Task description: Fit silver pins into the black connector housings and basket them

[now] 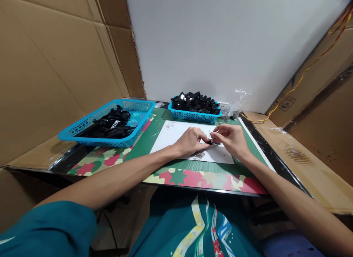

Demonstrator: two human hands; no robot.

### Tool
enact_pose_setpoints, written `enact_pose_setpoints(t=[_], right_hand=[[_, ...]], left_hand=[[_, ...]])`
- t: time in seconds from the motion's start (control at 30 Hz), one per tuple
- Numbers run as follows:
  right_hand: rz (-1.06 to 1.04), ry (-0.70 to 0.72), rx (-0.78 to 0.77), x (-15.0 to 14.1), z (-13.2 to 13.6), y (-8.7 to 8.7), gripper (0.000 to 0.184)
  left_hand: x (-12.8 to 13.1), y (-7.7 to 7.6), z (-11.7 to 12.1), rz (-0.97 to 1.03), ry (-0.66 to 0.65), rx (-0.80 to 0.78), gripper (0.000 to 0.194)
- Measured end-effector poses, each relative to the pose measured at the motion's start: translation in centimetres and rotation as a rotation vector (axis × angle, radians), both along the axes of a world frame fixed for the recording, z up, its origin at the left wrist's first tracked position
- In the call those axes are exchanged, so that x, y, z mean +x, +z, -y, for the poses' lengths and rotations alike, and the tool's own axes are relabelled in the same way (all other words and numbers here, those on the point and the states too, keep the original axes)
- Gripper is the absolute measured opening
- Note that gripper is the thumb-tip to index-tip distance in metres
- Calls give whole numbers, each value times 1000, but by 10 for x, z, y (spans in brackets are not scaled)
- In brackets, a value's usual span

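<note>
Both my hands meet over a white sheet of paper [176, 133] on the table. My left hand [191, 141] is closed in a pinch on a small black part [211, 142]. My right hand [231, 138] pinches the same part from the other side, fingers curled. A small heap of tiny dark bits [199, 155] lies on the paper just in front of my left hand. A second scatter of tiny bits [169, 125] sits near the paper's far left corner.
A blue basket [138, 106] with black parts stands tilted at the left. Another blue basket [193, 116], heaped with black parts, stands at the back. A clear plastic bag [234, 106] lies beside it. Cardboard walls [55, 65] flank both sides; a yellow wire [303, 71] runs along the right.
</note>
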State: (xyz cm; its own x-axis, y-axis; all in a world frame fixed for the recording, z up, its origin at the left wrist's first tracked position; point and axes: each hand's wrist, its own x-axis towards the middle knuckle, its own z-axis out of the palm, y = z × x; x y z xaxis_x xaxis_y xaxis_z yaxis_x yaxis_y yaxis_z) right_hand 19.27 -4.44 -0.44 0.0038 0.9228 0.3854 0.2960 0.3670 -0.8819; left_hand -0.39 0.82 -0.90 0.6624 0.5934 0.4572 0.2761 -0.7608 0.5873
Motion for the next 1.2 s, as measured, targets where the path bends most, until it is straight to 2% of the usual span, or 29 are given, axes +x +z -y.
enact_pose_setpoints(t=[0.23,0.4,0.47,0.57,0.63,0.7,0.77,0.87,1.0,1.2], right_hand=[[248,-30,99,-1,2,6,26],[309,-102,115,-8,4,5,19],[265,-99,109,-10,4,3,17],[85,-103,131,-5,0,1,19],[-47,-156,173,4,-4,1,22],[-95,-245,230,17,-9,1,23],[-41,-318,281,30,-14,0,24],[66,-351,293,42,-21,-4,26],[195,-348,297,45,-26,-9,28],[418,-323,350,48,-28,-15,23]], left_hand=[[3,-4,-1,48,21,-53,11],[1,-4,-2,9,38,-25,11],[0,-4,-2,-3,40,-28,10],[-1,-3,-3,27,60,-55,10],[-2,-1,-4,50,112,-55,17],[-4,2,-6,58,196,-38,22],[-7,6,-9,59,284,-22,26],[-12,13,-14,67,368,4,25],[-18,19,-18,57,402,59,17],[-20,18,-16,-85,478,145,20]])
